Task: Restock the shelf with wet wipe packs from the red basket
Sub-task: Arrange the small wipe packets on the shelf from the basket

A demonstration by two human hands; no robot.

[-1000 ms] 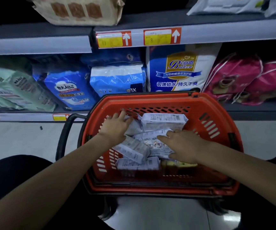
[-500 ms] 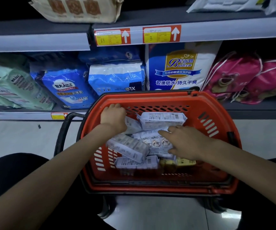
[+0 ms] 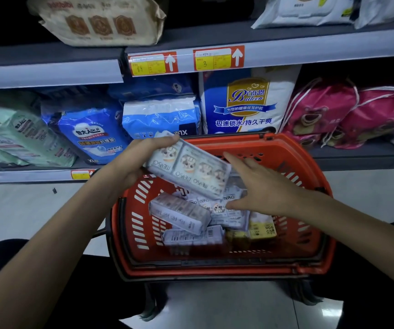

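Starting at the far left, the lower shelf [image 3: 357, 154] has green packs [image 3: 18, 136], then blue diaper bags [image 3: 91, 134], so no obvious wipes slot down there.

The left hand [image 3: 141, 157] is wrapped round the left end of a wet wipe pack [image 3: 191, 169], thumb on the top edge. The pack is a long multipack with little cartoon faces, and it's tilted and held clear above the red basket [image 3: 215, 271]. So I'd say the pick is done and we're at the carry-to-shelf step.

The right hand [image 3: 260, 186] is flat with the fingers spread and isn't gripping anything. It hangs just beside the right end of the lifted pack, over the other wipe packs [image 3: 179, 214] piled in the basket (can't tell if a fingertip touches one). There's also a yellow pack [image 3: 261, 226] down there.

Next, I reckon the right hand either steadies the far end of the pack or grabs a second one. Then the pack has to go up and forward. The white flat packs [image 3: 305, 10] on the upper shelf at the top right look like the likeliest home, though that's a guess. The pack is soft and long, so it'll want supporting at both ends.

Pink bear bags [image 3: 333, 115] sit at the far right.
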